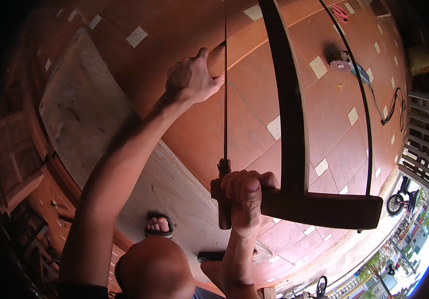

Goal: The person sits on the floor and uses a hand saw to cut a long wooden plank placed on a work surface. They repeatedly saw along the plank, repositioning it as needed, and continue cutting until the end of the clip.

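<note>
My right hand [246,199] grips the near end of a dark wooden frame saw [294,149], by its short handle peg. The thin saw blade [225,89] runs straight up from that hand. It meets a reddish wooden plank [244,42] that lies across the tiled floor. My left hand [190,77] presses down on the end of that plank, just left of the blade. My bent knee [154,269] and a sandalled foot [158,225] show at the bottom.
A pale plywood sheet [85,109] lies on the red tiled floor [324,129] under my left arm. An angle grinder [344,64] with a black cable sits at the upper right. Wooden furniture parts [17,174] stand at the left; a metal gate [426,149] and parked motorbikes at the right.
</note>
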Motion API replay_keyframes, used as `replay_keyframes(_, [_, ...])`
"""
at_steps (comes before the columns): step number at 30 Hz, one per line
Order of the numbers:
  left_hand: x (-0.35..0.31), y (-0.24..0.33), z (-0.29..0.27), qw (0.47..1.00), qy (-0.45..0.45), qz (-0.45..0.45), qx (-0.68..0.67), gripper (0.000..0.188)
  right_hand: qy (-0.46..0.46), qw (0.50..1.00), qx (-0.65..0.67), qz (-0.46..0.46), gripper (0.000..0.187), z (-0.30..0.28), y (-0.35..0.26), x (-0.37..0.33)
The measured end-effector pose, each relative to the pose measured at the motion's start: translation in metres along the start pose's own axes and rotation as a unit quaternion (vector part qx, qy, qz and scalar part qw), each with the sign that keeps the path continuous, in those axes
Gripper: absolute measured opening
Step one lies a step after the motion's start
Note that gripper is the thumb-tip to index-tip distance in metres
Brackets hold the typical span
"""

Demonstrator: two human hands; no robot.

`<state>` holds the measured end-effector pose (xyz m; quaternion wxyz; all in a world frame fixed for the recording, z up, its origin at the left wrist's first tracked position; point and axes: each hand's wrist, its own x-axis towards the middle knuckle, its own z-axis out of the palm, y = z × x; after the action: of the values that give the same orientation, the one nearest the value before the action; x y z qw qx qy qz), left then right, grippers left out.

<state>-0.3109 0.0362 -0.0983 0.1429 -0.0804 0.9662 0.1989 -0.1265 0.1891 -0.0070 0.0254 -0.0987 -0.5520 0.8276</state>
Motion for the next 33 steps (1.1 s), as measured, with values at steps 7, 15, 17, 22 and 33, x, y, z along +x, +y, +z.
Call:
replay_keyframes(7, [-0.001, -0.007, 0.008, 0.999, 0.039, 0.004, 0.012, 0.059, 0.033, 0.997, 0.039, 0.056, 0.036, -0.017, -0.040, -0.090])
replay_keyframes(15, [0.001, -0.006, 0.016, 0.997, 0.068, 0.036, -0.011, 0.060, 0.071, 0.997, 0.005, -0.012, 0.038, 0.028, 0.037, 0.093])
replay_keyframes(17, [0.001, -0.002, 0.017, 0.997, 0.066, 0.037, -0.013, 0.058, 0.073, 0.997, -0.005, -0.016, 0.036, 0.022, 0.038, 0.090])
replay_keyframes(22, [0.002, -0.023, 0.023, 0.995, 0.082, 0.048, 0.009, 0.060, 0.044, 0.999, 0.001, 0.012, 0.032, -0.001, 0.007, -0.019])
replay_keyframes(33, [0.005, -0.012, 0.011, 0.999, 0.020, 0.041, -0.014, 0.058, 0.065, 0.997, 0.021, -0.027, 0.033, 0.011, 0.037, 0.049])
